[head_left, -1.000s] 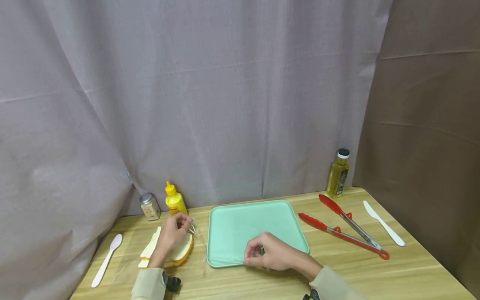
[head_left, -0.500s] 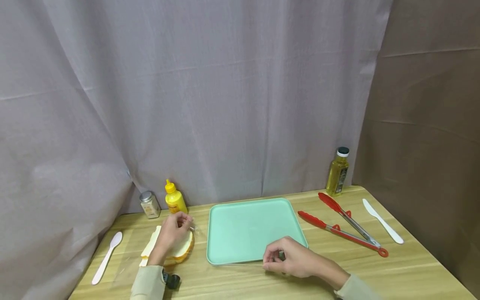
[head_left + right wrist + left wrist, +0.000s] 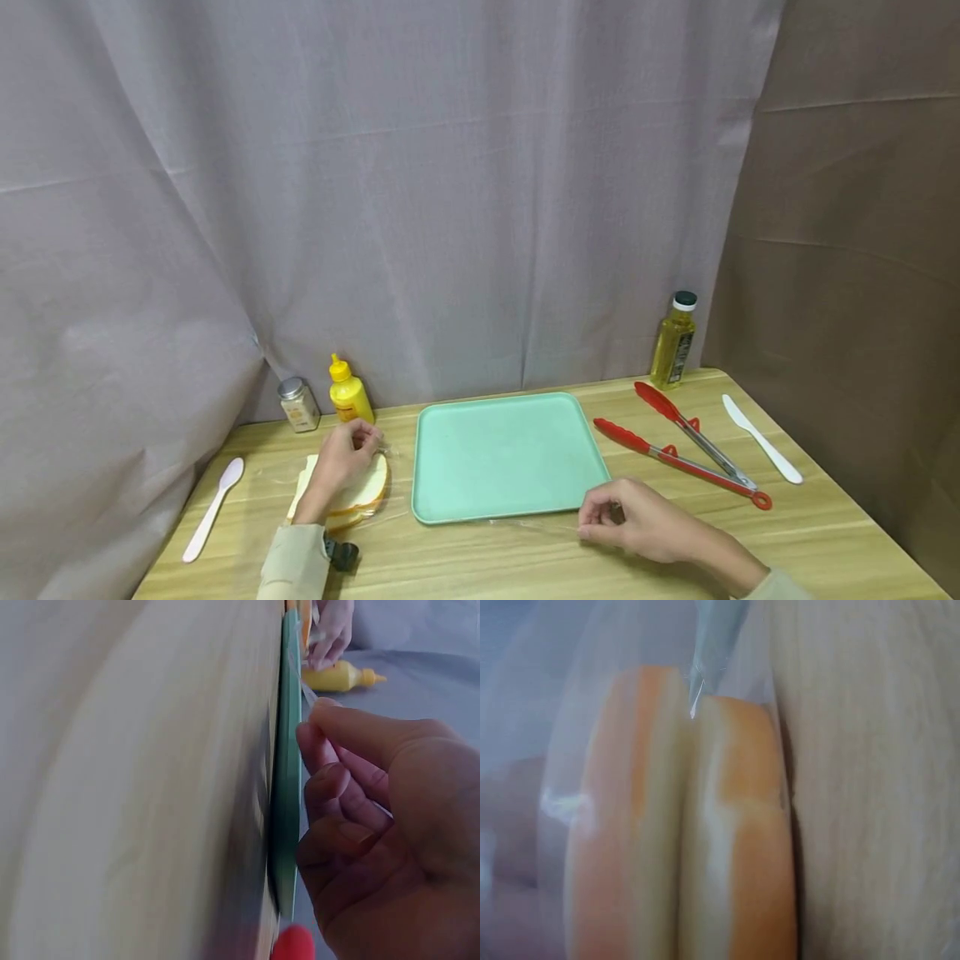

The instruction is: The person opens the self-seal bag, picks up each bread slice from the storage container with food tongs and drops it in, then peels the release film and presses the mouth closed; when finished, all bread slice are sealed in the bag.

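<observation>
Slices of bread (image 3: pixel 371 482) lie on the table at the left, under and beside my left hand (image 3: pixel 343 460). Clear plastic film covers them; the left wrist view shows two brown-crusted slices (image 3: pixel 759 885) through it. My left hand's thumb and fingers pinch the film above the bread. In front of the tray, my right hand (image 3: pixel 637 521) pinches a thin strip of clear plastic film (image 3: pixel 525 525) between thumb and forefinger. That film (image 3: pixel 308 693) runs from its fingertips along the front edge of the green tray (image 3: pixel 510 458) towards the bread.
Behind my left hand stand a yellow squeeze bottle (image 3: pixel 351 400) and a shaker jar (image 3: pixel 300 407). A white spoon (image 3: pixel 213 510) lies far left. To the right lie red tongs (image 3: pixel 701 467) and a white knife (image 3: pixel 763 440), with an oil bottle (image 3: pixel 672 343) behind.
My right hand has moved to the right along the tray's front edge, drawing the film out longer. The left hand has stayed almost in place over the bread.
</observation>
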Demonstrator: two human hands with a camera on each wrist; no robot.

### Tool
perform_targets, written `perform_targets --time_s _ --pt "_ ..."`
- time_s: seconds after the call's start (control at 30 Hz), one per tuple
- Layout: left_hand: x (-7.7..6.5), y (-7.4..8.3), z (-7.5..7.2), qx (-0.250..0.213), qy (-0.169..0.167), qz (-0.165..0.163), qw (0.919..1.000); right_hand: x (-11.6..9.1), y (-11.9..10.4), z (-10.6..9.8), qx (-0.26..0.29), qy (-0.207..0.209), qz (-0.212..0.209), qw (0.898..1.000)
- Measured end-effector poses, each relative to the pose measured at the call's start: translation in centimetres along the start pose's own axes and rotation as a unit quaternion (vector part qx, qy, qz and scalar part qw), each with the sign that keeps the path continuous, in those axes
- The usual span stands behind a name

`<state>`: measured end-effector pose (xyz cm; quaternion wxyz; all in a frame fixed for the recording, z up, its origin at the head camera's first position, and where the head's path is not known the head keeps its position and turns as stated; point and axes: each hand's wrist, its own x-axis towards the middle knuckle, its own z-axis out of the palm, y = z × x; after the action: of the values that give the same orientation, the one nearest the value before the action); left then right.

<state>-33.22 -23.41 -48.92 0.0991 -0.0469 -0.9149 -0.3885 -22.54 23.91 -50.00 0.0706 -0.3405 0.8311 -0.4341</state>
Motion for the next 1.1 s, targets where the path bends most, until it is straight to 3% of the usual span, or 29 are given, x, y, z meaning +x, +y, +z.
perform_targets --time_s 0.33,0.5,0.63,0.77,0.93,1.1 --pt "0.3 0.6 -0.7 -0.026 -0.003 -0.001 0.9997 -2.6 0.9 -1.8 -0.088 0.047 0.022 0.995" --pt "0.4 1.1 -1.5 -0.025 -0.004 0.016 0.9996 -2.5 0.0 -1.9 -0.125 0.071 0.015 0.989" --pt "0.8 1.2 -1.8 0.011 -0.004 0.05 0.9987 -1.1 -1.3 -1.4 -0.098 0.069 0.014 0.993" --pt "1.3 1.3 -1.8 0.052 -0.005 0.08 0.9955 1.5 -3.0 0.6 -0.054 0.05 -0.009 0.997" --pt "1.8 1.2 -1.8 0.081 -0.016 0.086 0.9929 6.1 -5.7 5.0 0.01 0.002 -0.047 0.999" --pt "1.9 1.2 -1.5 0.089 -0.037 0.083 0.9919 10.4 -8.0 10.7 0.081 -0.014 -0.014 0.997"
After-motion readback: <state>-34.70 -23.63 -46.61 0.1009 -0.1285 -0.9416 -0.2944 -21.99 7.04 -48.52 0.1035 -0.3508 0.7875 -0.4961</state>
